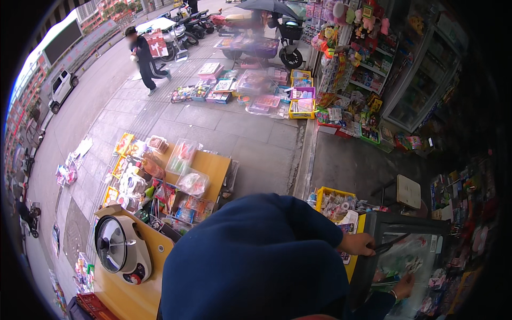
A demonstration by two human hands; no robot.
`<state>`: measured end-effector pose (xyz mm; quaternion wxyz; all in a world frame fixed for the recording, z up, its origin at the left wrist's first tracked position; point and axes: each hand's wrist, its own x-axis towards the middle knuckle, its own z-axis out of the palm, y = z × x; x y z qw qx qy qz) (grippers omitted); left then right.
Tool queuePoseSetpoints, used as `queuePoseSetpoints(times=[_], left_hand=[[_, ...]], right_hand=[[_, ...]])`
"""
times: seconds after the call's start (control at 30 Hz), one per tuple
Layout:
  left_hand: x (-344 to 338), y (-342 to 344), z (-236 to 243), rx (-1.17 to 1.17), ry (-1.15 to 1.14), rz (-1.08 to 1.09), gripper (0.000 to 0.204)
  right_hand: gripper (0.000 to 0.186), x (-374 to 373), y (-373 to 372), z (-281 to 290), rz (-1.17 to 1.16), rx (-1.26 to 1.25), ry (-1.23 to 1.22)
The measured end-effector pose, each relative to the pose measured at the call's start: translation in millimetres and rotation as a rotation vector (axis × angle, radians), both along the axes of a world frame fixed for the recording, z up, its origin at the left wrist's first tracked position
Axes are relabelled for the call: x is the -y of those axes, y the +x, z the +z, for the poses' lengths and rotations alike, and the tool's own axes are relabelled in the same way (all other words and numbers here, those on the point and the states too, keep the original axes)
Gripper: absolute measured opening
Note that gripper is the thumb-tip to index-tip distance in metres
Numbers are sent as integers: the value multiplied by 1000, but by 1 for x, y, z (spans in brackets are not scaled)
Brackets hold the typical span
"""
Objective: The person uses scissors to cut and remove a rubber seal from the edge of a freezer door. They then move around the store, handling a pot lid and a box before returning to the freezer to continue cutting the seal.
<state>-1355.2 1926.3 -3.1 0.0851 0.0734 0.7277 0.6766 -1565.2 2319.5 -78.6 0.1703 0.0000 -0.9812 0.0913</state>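
A large blue sleeved arm fills the lower middle, reaching to my left hand (356, 244), whose fingers curl round the dark frame (391, 221) of a glass-topped case. A black strip (393, 241) runs diagonally from beside those fingers. My right hand (402, 286), with a band at the wrist, is lower at the glass panel (426, 258), fingers bent near small pale and green items (412, 265); what it grips is hard to make out.
A yellow crate (321, 200) and folding seat (407, 190) stand beyond the case. An electric cooker (121, 248) sits on a wooden table (103, 288). Goods-laden crates (302, 109) line the pavement, near shelves (367, 77) and a glass-fronted cooler (418, 72). A person (143, 58) walks outside.
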Motion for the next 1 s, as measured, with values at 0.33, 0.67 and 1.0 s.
queuePoseSetpoints(times=[0.33,0.67,1.0], left_hand=[[-36,5,23,338,322,-340,32],[-133,-3,6,886,205,-987,22],[-263,39,-14,656,-180,-1778,20]], right_hand=[[26,143,201,111,543,-278,-604],[38,85,339,102,353,-346,-308],[25,106,454,69,-501,-176,-228]])
